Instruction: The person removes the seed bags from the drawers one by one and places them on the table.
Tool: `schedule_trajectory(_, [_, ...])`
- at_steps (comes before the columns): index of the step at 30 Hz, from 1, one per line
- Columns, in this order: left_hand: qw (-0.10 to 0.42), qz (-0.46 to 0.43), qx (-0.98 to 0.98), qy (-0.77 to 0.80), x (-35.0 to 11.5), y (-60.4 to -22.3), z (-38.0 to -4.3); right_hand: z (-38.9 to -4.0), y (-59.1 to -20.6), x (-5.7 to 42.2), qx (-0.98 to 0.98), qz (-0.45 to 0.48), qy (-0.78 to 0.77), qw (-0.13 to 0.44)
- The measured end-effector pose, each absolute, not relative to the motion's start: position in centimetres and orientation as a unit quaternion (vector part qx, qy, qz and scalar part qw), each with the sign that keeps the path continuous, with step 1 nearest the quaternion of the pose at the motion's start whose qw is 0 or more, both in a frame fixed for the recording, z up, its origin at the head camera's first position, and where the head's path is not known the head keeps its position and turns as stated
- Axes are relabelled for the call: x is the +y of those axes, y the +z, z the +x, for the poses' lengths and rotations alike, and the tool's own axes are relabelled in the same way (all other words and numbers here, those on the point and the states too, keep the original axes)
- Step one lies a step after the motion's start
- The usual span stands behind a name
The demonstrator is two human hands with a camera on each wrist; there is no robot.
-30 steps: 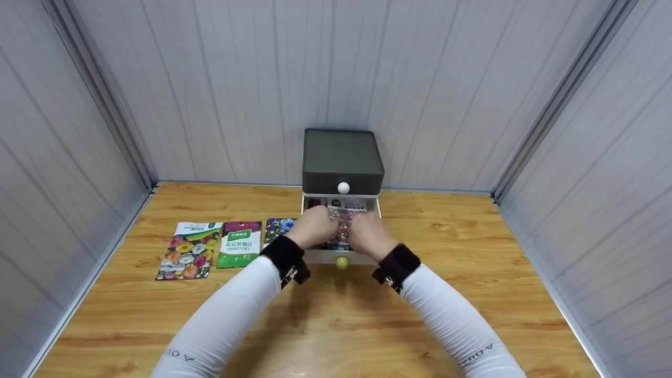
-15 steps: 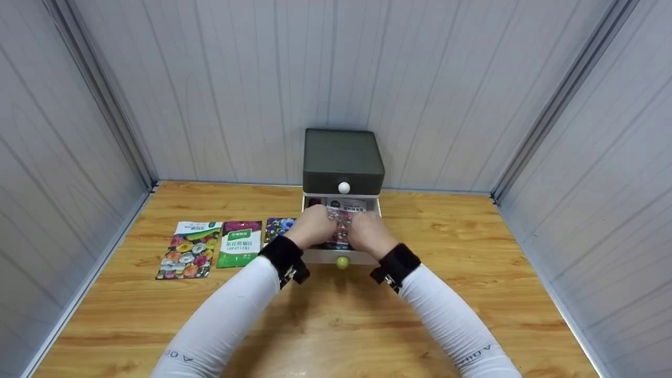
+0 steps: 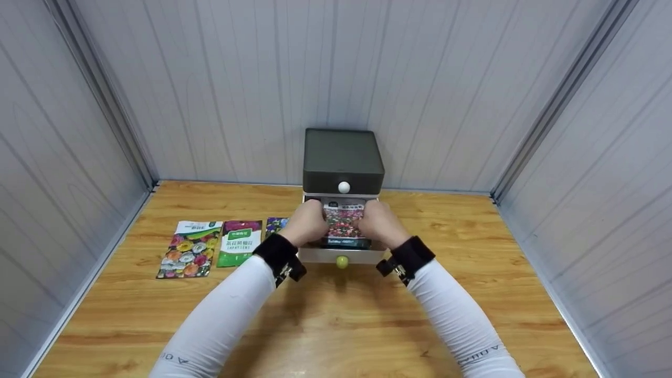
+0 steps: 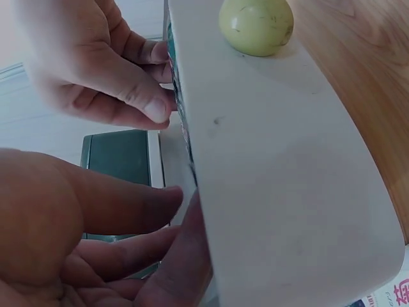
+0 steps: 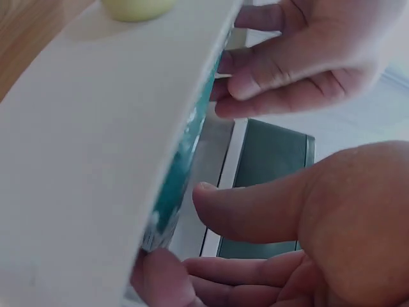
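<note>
A seed packet with a red and pink flower picture point(image 3: 344, 223) lies in the pulled-out white drawer point(image 3: 315, 255) of a small cabinet. My left hand point(image 3: 307, 223) is at the packet's left side, inside the drawer. At the right side is my right hand point(image 3: 382, 226), its fingertips close to the packet's edge. In the left wrist view, the left thumb point(image 4: 140, 208) stands apart from the fingers behind the drawer front. The right wrist view shows the packet's teal edge point(image 5: 176, 185), with the right thumb point(image 5: 246, 208) clear of it and a fingertip touching its lower corner.
The dark green cabinet top point(image 3: 344, 149) has an upper drawer with a white knob point(image 3: 344, 187); the lower drawer's knob is yellow-green point(image 3: 342, 262). Left of it lie a blue-flower packet point(image 3: 275, 224), a green-and-white packet point(image 3: 240, 244) and a multicoloured-flower packet point(image 3: 190, 249) on the wooden table point(image 3: 336, 325).
Both hands have spread apart, the left one leftward and the right one rightward. More of the flower packet in the drawer now shows between them. The drawer stays out.
</note>
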State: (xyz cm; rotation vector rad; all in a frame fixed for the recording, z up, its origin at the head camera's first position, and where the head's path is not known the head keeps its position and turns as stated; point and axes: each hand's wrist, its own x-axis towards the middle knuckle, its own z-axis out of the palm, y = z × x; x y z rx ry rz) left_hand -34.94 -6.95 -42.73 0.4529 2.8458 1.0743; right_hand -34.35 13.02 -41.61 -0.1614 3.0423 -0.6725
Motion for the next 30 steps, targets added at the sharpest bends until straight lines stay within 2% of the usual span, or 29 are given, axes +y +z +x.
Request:
schedule_trajectory(8, [0.047, 0.136, 0.917, 0.372, -7.3, -42.3, -34.7, -34.8, -41.5, 14.6, 0.958, -0.052, -0.280, 0.030])
schedule_trajectory(18, [0.056, 0.113, 0.898, 0.421, -7.8, -42.0, -33.2, -34.4, -42.2, 16.0, 0.890, -0.039, -0.450, 0.064])
schedule_trajectory(30, [0.082, 0.100, 0.875, 0.467, -8.2, -42.1, -32.1, -33.2, -42.4, 16.7, 0.853, -0.016, -0.514, 0.090])
